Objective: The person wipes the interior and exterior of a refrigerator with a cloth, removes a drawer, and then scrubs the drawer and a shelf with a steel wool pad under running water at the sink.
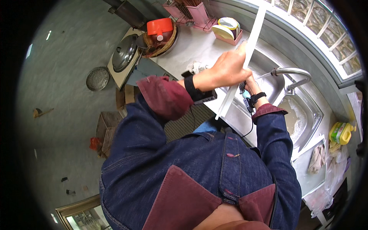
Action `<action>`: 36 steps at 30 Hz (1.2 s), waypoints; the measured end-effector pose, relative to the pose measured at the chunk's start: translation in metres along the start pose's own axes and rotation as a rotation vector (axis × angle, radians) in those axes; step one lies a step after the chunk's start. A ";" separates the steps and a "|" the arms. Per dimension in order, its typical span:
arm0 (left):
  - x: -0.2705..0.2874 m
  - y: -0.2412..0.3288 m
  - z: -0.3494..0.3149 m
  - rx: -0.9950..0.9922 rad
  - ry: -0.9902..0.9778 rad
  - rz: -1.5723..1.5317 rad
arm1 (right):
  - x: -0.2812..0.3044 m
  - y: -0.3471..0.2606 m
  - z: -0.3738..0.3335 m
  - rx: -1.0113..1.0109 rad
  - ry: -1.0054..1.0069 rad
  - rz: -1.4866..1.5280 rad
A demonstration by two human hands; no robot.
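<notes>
A long white board [251,50], seen nearly edge-on, stands tilted over the sink's near edge. My left hand [226,69] is closed round its edge, with some fingers hidden behind it. Right of the board, my right hand [252,86] reaches down by the steel sink [273,82], close against the board. Its fingers are mostly hidden, and a small dark mesh-like thing beside them is too unclear to name. A thin stream comes from the curved faucet [293,71] near that hand. Black straps with small devices sit on both my wrists.
Cloudy, foamy water fills the right basin [293,115]. Farther right are a yellow jug [341,133] and a rag [317,158]. A pink caddy [229,37] stands behind the left hand. A red scoop [159,27] and lidded pan [124,53] are at the left.
</notes>
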State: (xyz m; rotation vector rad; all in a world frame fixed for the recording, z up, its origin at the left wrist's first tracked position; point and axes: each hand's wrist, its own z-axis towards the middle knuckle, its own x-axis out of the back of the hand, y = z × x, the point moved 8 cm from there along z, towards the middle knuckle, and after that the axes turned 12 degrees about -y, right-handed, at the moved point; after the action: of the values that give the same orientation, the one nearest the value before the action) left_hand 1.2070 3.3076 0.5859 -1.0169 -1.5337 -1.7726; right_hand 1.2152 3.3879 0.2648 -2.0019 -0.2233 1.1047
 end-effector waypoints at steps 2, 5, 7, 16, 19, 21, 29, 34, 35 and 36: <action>0.013 -0.006 0.009 -0.020 0.010 0.032 | 0.004 -0.004 0.000 -0.020 0.013 -0.052; 0.034 -0.022 0.012 0.030 0.007 0.037 | -0.005 -0.014 -0.006 0.024 -0.182 -0.024; 0.042 -0.031 0.013 0.035 -0.032 -0.068 | -0.011 -0.018 -0.011 0.051 -0.286 -0.085; 0.053 -0.089 0.023 0.263 -0.160 -0.331 | -0.008 0.012 -0.016 0.065 -0.284 -0.106; 0.056 -0.092 0.022 0.253 -0.177 -0.344 | 0.022 0.026 -0.025 -0.026 -0.070 -0.215; 0.057 -0.095 0.017 0.318 -0.172 -0.340 | 0.046 0.039 -0.039 -0.163 0.018 -0.210; 0.067 -0.097 0.010 0.385 -0.103 -0.361 | 0.191 0.034 -0.093 0.105 0.614 0.385; 0.073 -0.098 0.014 0.361 -0.080 -0.317 | 0.271 0.003 -0.098 0.283 0.641 0.631; 0.075 -0.098 0.016 0.360 -0.068 -0.323 | 0.277 0.004 -0.099 0.221 0.623 0.667; 0.075 -0.100 0.016 0.380 -0.063 -0.333 | 0.277 0.002 -0.098 0.216 0.566 0.675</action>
State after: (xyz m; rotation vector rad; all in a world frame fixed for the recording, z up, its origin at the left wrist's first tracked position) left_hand 1.0873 3.3450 0.5954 -0.6639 -2.0777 -1.5744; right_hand 1.4561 3.4696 0.1177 -2.1438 0.8806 0.8359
